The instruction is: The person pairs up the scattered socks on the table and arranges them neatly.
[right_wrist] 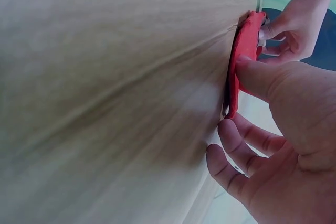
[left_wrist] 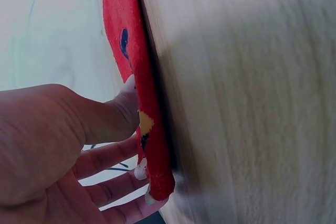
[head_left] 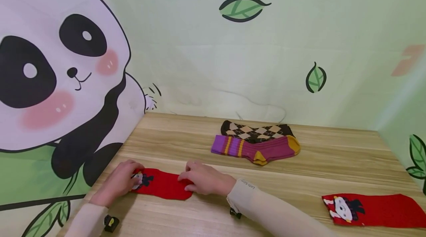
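Observation:
A red sock (head_left: 168, 184) with a white figure in a dark hat lies flat on the table, printed end to the left. At that end, my left hand (head_left: 120, 178) rests its thumb on the print, with its fingers along the sock's far side and end. In the left wrist view the left hand's thumb (left_wrist: 123, 109) lies on the red fabric. My right hand (head_left: 207, 178) touches the sock's plain right end. Seen from the right wrist, its thumb (right_wrist: 257, 74) presses on top while the fingertips (right_wrist: 227, 129) reach the end near the tabletop.
Another red sock (head_left: 382, 210) with the same figure lies at the front right. Toward the back are a purple sock (head_left: 274, 148) with yellow stripes and a dark argyle sock (head_left: 254, 132) behind it. A printed panda wall (head_left: 110, 118) borders the wooden table (head_left: 299, 178) on the left.

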The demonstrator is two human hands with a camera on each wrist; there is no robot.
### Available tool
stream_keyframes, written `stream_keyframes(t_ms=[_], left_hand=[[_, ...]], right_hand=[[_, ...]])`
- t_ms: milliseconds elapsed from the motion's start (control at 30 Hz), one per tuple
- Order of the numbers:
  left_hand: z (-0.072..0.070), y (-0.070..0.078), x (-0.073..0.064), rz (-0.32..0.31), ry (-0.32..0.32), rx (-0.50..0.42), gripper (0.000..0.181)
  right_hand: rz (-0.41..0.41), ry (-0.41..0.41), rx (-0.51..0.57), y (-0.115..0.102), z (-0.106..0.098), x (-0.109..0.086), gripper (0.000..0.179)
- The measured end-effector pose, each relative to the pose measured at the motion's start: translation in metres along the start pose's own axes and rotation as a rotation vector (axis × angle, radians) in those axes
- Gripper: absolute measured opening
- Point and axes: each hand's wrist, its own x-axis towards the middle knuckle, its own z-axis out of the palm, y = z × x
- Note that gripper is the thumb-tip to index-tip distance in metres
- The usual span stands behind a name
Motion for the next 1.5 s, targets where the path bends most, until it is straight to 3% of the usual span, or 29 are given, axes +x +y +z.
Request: stream_keyframes(t_ms=[400, 667, 1000, 1167, 1400, 1500], left_hand=[[0.0, 0.0, 0.0, -0.004, -0.004, -0.002, 0.029], [-0.002, 0.001, 0.0, -0.009, -0.029, -0.008, 0.03], [-0.004, -0.001, 0.004, -0.061, -0.063, -0.032, 0.035], [-0.003, -0.001, 0.005, -0.077, -0.047, -0.04, 0.033], [-0.004, -0.004, 0.005, -0.027, -0.025, -0.014, 0.029], [-0.006, -0.005, 0.005, -0.04, -0.036, -0.014, 0.024]], right_hand=[[0.016, -0.001, 0.059, -0.001, -0.001, -0.001, 0.035], [0.015, 0.009, 0.155, -0.004, -0.001, 0.002, 0.035], [0.044, 0.007, 0.224, -0.01, -0.005, 0.003, 0.036], [0.039, 0.008, 0.202, -0.01, -0.004, 0.003, 0.033], [0.004, 0.034, 0.124, -0.009, -0.006, 0.003, 0.026], [-0.003, 0.046, 0.09, -0.009, -0.008, 0.002, 0.024]])
